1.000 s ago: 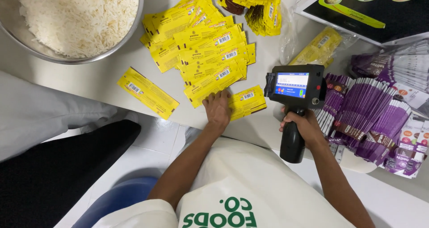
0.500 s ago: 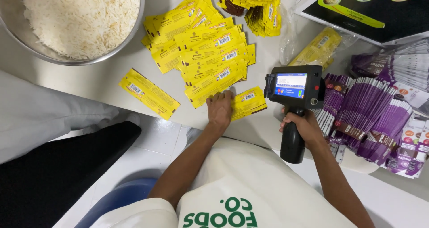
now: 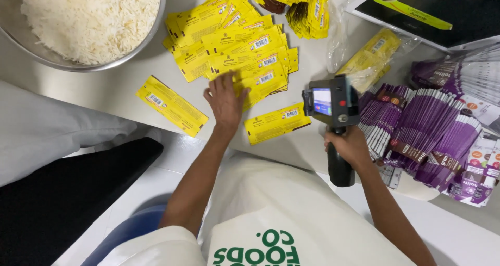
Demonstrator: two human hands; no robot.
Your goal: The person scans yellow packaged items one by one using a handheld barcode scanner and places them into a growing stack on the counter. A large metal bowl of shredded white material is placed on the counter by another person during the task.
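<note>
While the left hand [image 3: 225, 100] lies flat with its fingers [image 3: 213, 87] spread on the lower edge of the fanned pile of yellow sachets [image 3: 237, 44], the right hand [image 3: 350, 147] is closed around the black grip of a handheld printer gun [image 3: 333, 107], held upright at the bench [image 3: 112, 86] edge with its small lit screen facing the wearer. No sachet is pinched; the left palm only presses on the pile.

Two yellow sachets lie apart from the pile: one single sachet [image 3: 171, 105] to the left of the hand, another loose sachet [image 3: 276, 122] just right of the wrist, between hand and printer. A metal bowl of white rice [image 3: 88, 18] stands at the far left. Purple sachets [image 3: 422, 135] are stacked in rows to the right, some overhanging the bench edge.

Risks noted, as judgement:
- The pile is loosely overlapped; a sideways drag of the flat hand could pull several sachets together or scatter them.
- The loose sachet near the wrist sits close to the bench edge and could be swept off by the forearm.
- The printer is carried by one hand only, near the overhanging purple stacks; a swing to the right could knock them to the floor.
</note>
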